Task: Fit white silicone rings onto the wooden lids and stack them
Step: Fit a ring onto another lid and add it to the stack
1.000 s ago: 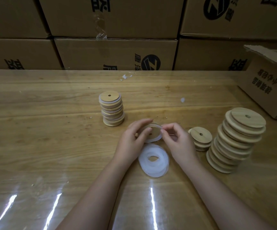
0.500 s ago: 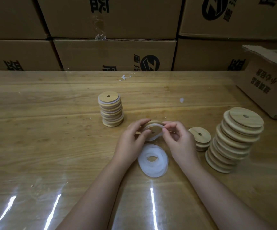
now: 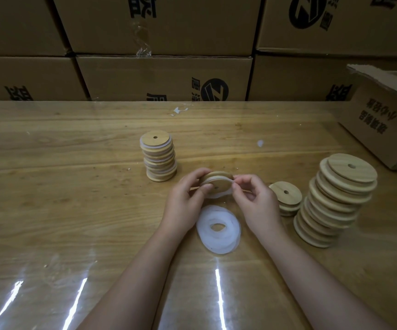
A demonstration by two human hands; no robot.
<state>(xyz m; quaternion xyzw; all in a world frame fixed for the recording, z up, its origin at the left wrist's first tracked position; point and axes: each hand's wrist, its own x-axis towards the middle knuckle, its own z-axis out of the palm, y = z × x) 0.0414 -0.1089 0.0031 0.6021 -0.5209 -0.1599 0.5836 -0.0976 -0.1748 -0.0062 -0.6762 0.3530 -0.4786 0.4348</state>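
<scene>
My left hand (image 3: 185, 201) grips a round wooden lid (image 3: 219, 182) by its left edge, just above the table. A white silicone ring (image 3: 223, 192) is stretched partly around that lid, and my right hand (image 3: 254, 201) pinches the ring at the lid's right edge. A loose pile of white rings (image 3: 218, 229) lies on the table right below my hands. A stack of ringed lids (image 3: 160, 158) stands behind and to the left. A tall leaning stack of bare lids (image 3: 335, 198) and a short stack (image 3: 286, 198) stand to the right.
Cardboard boxes (image 3: 164, 77) form a wall behind the wooden table (image 3: 50, 186), which is covered by a clear glossy sheet. An open carton (image 3: 385, 117) sits at the far right. Small white scraps (image 3: 260, 142) lie on the table.
The lid has tilted from nearly face-on to edge-on between my hands, and the ring is now stretched further round its rim. Both hands stayed in the same place.
</scene>
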